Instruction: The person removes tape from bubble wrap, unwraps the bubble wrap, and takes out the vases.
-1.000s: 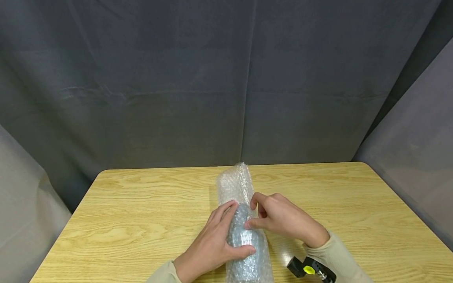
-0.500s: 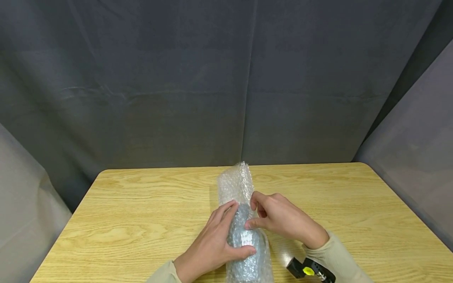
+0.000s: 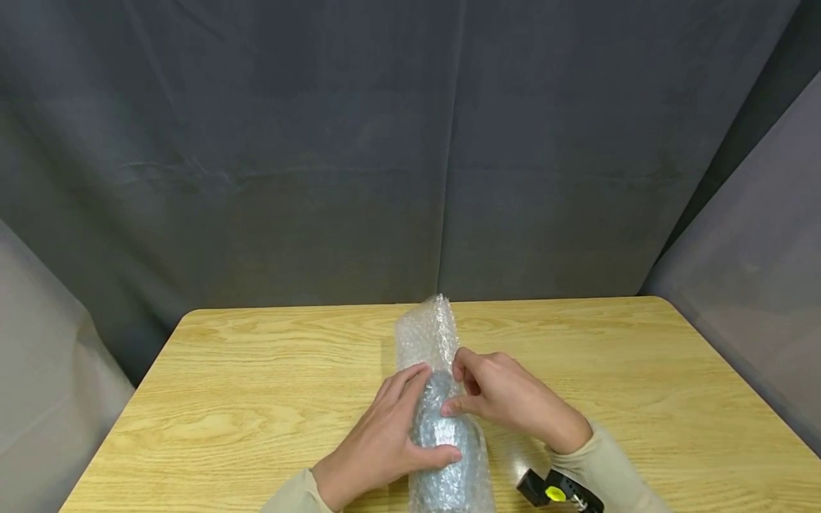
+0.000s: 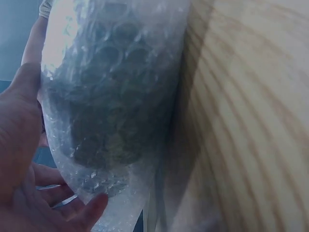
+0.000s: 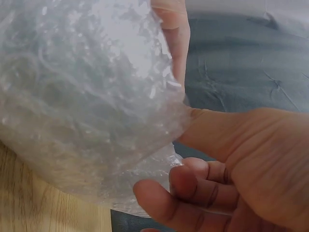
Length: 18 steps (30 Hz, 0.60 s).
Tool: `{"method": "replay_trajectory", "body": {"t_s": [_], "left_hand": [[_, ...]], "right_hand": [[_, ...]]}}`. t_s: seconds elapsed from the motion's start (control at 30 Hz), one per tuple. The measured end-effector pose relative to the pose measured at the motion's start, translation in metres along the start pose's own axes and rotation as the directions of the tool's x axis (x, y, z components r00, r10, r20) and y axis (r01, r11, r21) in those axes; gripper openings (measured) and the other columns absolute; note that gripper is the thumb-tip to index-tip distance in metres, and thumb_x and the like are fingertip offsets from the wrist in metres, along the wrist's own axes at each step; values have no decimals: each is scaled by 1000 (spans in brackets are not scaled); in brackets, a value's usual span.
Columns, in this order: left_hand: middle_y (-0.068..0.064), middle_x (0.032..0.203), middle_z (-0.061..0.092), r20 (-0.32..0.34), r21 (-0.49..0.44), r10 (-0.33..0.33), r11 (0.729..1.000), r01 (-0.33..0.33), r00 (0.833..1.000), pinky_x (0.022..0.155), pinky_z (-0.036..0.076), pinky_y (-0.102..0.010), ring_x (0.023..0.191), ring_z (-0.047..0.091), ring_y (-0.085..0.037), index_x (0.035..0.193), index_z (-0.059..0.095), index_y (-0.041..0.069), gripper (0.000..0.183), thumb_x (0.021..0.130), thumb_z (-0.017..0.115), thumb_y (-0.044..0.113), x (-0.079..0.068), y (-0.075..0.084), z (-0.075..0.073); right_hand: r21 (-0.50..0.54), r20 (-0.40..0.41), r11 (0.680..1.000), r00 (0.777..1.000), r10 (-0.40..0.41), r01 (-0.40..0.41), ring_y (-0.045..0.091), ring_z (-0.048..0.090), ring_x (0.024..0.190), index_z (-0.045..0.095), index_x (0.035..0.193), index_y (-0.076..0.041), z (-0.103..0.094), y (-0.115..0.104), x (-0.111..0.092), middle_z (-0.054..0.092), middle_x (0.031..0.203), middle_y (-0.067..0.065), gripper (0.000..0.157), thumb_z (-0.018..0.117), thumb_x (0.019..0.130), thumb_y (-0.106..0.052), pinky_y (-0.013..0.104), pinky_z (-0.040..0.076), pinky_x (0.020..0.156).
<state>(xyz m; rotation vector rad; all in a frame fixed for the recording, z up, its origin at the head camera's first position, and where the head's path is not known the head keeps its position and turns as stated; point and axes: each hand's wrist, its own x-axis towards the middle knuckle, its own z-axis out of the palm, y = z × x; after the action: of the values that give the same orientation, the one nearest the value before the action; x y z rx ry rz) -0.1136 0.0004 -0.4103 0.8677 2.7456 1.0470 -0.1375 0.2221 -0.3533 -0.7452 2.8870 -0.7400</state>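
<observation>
A long package of clear bubble wrap (image 3: 447, 433) lies lengthwise on the table, with a bluish-grey rounded object inside. In the left wrist view the wrapped object (image 4: 113, 125) shows dark through the bubbles; the film hides its kind. My left hand (image 3: 388, 438) rests over the package's left side, fingers extended toward the far end and thumb lying across the top. From the right, my right hand (image 3: 509, 392) pinches the wrap's edge. The right wrist view shows its thumb (image 5: 215, 130) at the film edge, with the other fingers curled below.
The wood-grain table (image 3: 256, 399) extends to both sides. The wrap's loose flat end (image 3: 420, 335) reaches nearly to the far edge. A dark grey curtain (image 3: 321, 178) hangs behind, with paler cloth (image 3: 744, 285) at right. A black wrist camera (image 3: 561, 491) sits on the right sleeve.
Both hands keep almost the same places on the bubble wrap. The head view shifts very slightly.
</observation>
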Motion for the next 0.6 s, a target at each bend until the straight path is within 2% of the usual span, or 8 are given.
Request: {"method": "replay_trajectory", "body": {"t_s": [0.13,0.37,0.47,0.6], "left_hand": [[-1,170,28,4,3,16,1000,-16,1000,120,43,-52,156,33,-23,164,28,16,109,83,71,74,0,-1,-4],[6,171,30,-42,51,152,987,-150,987,115,38,-58,159,27,-22,162,34,24,106,77,83,64,2,-3,-12],[8,173,26,-13,39,168,985,-168,986,116,36,-63,162,21,-24,163,32,24,105,79,82,63,3,-5,-13],[10,175,19,30,-30,159,987,-158,987,122,30,-66,165,14,-23,165,28,22,106,82,82,60,6,-7,-12]], "right_hand": [[-4,-3,1000,1000,-15,15,-3,40,57,57,91,-18,2,-2,1,48,66,-13,36,85,83,-38,17,37,54],[18,6,999,999,-37,37,-2,42,58,56,91,-18,7,-4,5,50,68,-12,35,84,83,-38,17,38,55],[25,13,999,999,-30,29,-2,42,58,56,91,-18,8,-5,4,50,69,-12,35,84,84,-38,17,38,55],[34,11,999,1000,-12,12,-2,42,58,60,94,-17,6,-7,3,50,68,-11,32,84,85,-36,17,38,54]]}}
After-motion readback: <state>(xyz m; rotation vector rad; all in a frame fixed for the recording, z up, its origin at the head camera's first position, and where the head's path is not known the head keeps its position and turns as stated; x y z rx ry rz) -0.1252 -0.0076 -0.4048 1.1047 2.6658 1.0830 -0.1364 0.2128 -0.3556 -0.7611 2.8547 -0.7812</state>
